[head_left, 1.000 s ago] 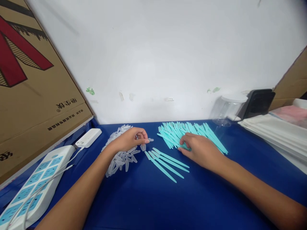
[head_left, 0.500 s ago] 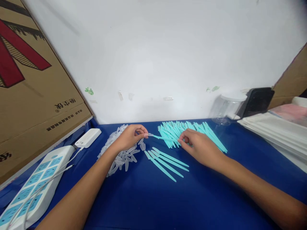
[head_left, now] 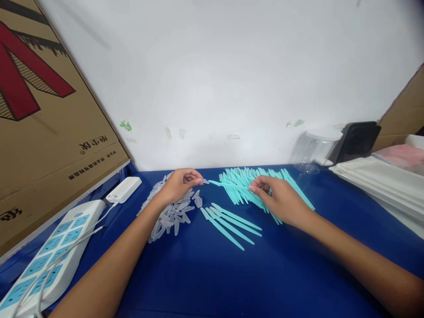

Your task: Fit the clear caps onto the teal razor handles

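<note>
My left hand (head_left: 182,186) pinches a small translucent blade cap (head_left: 205,181) between thumb and fingertips. Between the thumb and fingers of my right hand (head_left: 273,194) is a turquoise eyebrow razor (head_left: 232,186), its tip pointing left at the cap. Tip and cap look touching or nearly so; I cannot tell which. A pile of loose caps (head_left: 175,214) lies beside and below my left hand. Behind my right hand spreads a heap of turquoise razors (head_left: 236,176). Several razors with pale tips (head_left: 228,225) lie fanned out nearer to me.
A white power strip (head_left: 49,256) with cables and a white box-shaped device (head_left: 123,190) are at left, beside a large carton (head_left: 59,145). A clear jar (head_left: 314,150), a black stand (head_left: 357,141) and stacked white sheets (head_left: 380,181) stand at right. A white wall (head_left: 212,88) closes the back.
My right hand has shifted slightly right and up with the razor, and its fingers sit differently. The razor's tip now shows at the cap's end. The fanned razors lie as before.
</note>
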Available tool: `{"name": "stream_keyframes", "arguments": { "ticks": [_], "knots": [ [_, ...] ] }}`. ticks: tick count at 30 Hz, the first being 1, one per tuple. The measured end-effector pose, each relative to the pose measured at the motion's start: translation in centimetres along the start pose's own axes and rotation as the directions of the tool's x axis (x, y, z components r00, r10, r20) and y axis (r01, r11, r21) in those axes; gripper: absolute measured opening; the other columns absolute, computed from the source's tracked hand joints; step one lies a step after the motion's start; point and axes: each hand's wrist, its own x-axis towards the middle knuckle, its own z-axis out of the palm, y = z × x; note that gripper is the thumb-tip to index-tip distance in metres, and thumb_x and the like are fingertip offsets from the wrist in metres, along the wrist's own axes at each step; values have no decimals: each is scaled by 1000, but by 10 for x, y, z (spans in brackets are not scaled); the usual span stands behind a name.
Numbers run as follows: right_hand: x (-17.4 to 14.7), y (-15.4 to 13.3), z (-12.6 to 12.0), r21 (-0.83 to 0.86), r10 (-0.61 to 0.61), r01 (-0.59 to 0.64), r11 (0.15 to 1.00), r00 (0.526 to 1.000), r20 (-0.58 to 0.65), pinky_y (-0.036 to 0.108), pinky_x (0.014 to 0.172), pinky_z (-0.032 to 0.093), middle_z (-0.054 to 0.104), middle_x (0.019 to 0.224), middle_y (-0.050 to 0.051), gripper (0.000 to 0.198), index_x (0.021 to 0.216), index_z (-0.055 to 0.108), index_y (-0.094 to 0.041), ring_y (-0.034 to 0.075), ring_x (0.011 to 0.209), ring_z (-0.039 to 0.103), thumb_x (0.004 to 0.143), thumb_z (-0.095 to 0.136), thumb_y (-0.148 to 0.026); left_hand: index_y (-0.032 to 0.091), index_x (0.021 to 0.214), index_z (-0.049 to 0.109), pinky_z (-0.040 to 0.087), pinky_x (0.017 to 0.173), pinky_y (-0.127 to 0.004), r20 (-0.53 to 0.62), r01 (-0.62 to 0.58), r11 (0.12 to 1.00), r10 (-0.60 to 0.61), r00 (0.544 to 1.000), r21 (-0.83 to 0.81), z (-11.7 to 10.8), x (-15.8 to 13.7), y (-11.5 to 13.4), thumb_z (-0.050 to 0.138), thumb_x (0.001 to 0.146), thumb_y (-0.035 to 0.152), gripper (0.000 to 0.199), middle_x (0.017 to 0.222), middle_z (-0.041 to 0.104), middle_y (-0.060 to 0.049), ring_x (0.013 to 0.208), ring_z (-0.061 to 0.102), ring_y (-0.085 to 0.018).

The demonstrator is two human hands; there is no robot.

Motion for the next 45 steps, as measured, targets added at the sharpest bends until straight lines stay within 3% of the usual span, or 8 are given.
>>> {"name": "stream_keyframes", "arguments": {
  "ticks": [15,24,36,40,45],
  "knots": [
    [-3,-5,3,55,-20,18,998,999,30,30,60,40,65,70,0,28,86,67,-22,16,60,53,97,56,-46,20,96,79,53,74,-31,59,-9,1000,8,998,15,8,-4,12,70,90,47,28,94,80,-7,85,71,-20],
    [-3,-4,3,98,-17,10,995,997,71,30,61,43,66,72,1,27,83,65,-22,17,65,56,96,58,-45,21,96,79,54,70,-29,70,26,999,-24,997,-34,13,-6,7,72,89,45,26,91,80,-6,81,71,-20],
    [-4,-6,2,112,-17,5,994,994,106,29,62,43,66,73,1,25,83,68,-21,17,66,57,96,58,-41,20,96,80,55,73,-30,75,11,997,-5,997,-81,19,-4,4,74,87,47,29,90,81,-7,86,74,-22],
    [-3,-5,-2,55,-48,39,998,984,173,29,60,41,67,71,0,27,83,68,-22,16,62,56,96,57,-42,21,98,80,54,72,-30,93,-20,998,25,995,-56,22,-6,8,72,89,48,29,90,80,-6,83,73,-20],
    [-7,-8,-5,29,-141,140,990,926,351,27,54,35,55,57,-2,38,65,58,-20,13,53,47,97,57,-42,24,94,81,52,77,-31,161,-106,992,94,983,65,28,-9,12,70,91,44,22,95,79,-3,82,69,-18]
  ]
}}
